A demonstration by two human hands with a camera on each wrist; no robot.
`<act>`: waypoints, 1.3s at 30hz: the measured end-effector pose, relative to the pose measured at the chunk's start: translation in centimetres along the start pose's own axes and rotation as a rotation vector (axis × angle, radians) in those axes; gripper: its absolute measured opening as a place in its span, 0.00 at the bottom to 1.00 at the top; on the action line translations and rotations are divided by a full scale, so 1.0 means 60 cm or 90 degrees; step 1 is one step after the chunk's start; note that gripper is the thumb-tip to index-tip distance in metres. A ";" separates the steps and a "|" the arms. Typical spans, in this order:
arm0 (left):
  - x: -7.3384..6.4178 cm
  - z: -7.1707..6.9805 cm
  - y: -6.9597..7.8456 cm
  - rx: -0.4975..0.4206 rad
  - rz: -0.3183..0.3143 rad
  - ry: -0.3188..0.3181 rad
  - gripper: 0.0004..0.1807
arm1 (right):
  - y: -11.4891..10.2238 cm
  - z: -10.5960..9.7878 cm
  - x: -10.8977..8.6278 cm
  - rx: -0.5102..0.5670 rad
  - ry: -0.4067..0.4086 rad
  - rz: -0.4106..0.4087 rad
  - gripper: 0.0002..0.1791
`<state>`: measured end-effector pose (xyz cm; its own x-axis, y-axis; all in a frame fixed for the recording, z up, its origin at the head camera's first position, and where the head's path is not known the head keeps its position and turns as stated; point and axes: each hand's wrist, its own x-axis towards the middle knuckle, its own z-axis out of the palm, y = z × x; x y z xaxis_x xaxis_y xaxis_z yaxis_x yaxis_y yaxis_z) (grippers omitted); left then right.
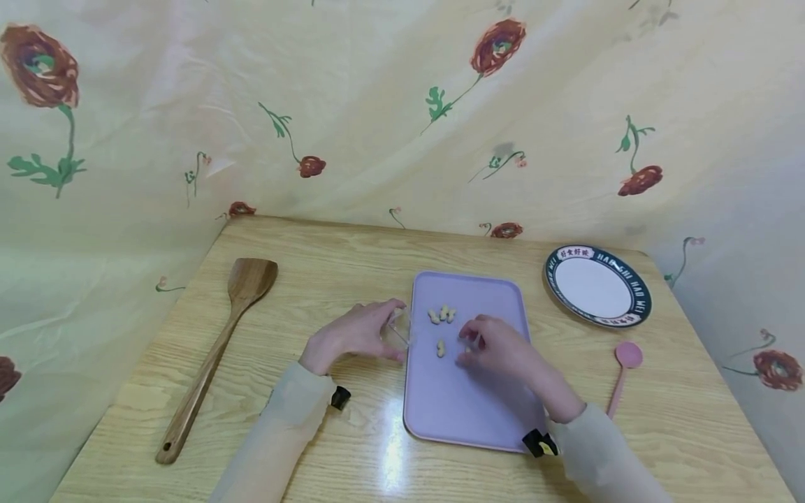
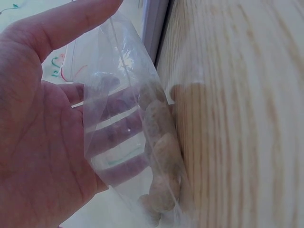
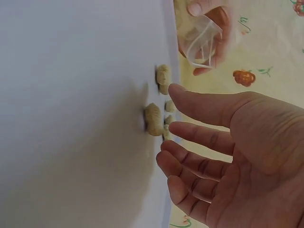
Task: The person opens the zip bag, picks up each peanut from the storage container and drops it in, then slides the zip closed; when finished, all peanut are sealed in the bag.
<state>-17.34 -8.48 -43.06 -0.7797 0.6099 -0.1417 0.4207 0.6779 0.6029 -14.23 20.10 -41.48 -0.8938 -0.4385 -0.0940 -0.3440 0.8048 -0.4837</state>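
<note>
My left hand (image 1: pixel 358 334) holds a clear plastic bag (image 2: pixel 118 80) at the left edge of the lilac tray (image 1: pixel 462 412), thumb and fingers spread about its mouth. Several unshelled peanuts (image 2: pixel 161 156) lie inside the bag, seen through the film just over the wood. Above the tray, my right hand (image 1: pixel 499 349) reaches down with thumb and fingers apart and nothing between them. One peanut (image 3: pixel 153 118) lies just in front of its fingertips. Another peanut (image 1: pixel 441 348) sits to the left on the tray, and a small cluster of peanuts (image 1: pixel 444 313) lies farther back.
A wooden spatula (image 1: pixel 235 307) lies along the left of the table (image 1: pixel 327 258). On the right are a dark-rimmed white plate (image 1: pixel 594 286) and, nearer me, a pink spoon (image 1: pixel 629 355). Flower-patterned cloth (image 1: pixel 377 105) hangs behind and beside the table.
</note>
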 end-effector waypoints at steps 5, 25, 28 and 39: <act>-0.001 -0.001 0.001 0.000 0.002 -0.002 0.51 | 0.003 0.011 -0.010 -0.006 -0.006 0.012 0.16; -0.002 0.000 0.001 0.002 -0.009 -0.009 0.52 | 0.005 0.021 -0.016 0.000 0.020 0.024 0.11; -0.002 0.000 0.002 0.003 -0.010 -0.009 0.52 | 0.004 0.018 -0.017 -0.001 0.017 0.021 0.11; -0.002 -0.001 0.003 0.004 -0.003 -0.006 0.51 | -0.009 -0.001 -0.008 0.008 0.017 0.012 0.12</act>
<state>-17.20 -8.45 -42.90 -0.7773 0.6108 -0.1510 0.4205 0.6829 0.5974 -13.61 19.90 -41.11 -0.9075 -0.4123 -0.0804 -0.3232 0.8076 -0.4933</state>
